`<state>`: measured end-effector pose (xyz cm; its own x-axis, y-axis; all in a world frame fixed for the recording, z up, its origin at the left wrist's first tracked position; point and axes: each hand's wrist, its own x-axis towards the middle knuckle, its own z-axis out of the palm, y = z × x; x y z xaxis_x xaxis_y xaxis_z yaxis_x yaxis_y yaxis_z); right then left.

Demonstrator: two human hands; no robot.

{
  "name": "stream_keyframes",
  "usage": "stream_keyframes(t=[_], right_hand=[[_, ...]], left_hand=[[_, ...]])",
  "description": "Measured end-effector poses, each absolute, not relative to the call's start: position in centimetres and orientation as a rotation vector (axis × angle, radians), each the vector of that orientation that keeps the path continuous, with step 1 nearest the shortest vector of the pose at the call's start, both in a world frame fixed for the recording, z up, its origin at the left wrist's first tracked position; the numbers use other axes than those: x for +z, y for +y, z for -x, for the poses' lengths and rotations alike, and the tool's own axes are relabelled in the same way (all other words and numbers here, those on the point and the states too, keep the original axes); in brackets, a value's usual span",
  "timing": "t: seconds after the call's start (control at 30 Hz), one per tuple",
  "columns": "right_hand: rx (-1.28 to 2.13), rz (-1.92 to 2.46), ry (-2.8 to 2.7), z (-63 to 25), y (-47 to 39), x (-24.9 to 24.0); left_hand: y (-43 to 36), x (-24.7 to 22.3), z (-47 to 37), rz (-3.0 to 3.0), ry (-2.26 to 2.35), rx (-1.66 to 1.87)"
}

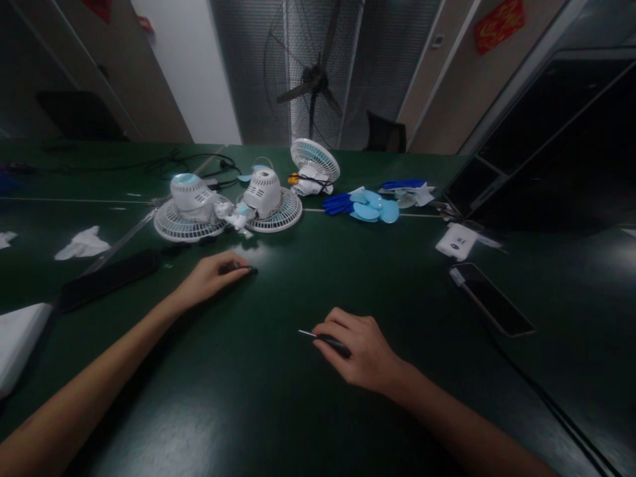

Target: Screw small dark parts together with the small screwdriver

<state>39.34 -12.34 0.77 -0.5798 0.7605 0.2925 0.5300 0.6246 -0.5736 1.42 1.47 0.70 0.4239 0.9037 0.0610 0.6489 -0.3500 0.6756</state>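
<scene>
My right hand point(355, 344) is closed around the black handle of a small screwdriver point(334, 344), whose thin metal shaft points left over the green table point(278, 404). Farther left and a little higher, my left hand point(213, 275) pinches a small dark object point(252, 269), too small to identify. Just beyond my left hand, two white fan heads lie face down on their grilles, one on the left point(191, 205) and one beside it point(268, 199). A third small fan point(314, 165) stands tilted behind them.
Light blue fan blades point(375, 207) and blue gloves point(338, 203) lie right of the fans. A phone point(494, 301), a white box point(457, 242) and black cables are at the right. A dark tray point(112, 278), crumpled tissue point(83, 244) and a white object point(20, 341) sit left.
</scene>
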Motion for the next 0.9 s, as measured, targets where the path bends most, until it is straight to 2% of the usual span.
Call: stream_keyframes(t=[0.23,0.9], right_hand=[[0.562,1.020,-2.341,-39.3,-12.5,0.9],[0.559,1.014,-2.351,-39.3,-12.5,0.9]], left_hand=[[-4.6,2.2,-9.7,-2.198,0.807,0.392],[-6.8,1.4,-11.2,-2.242,0.743,0.374]])
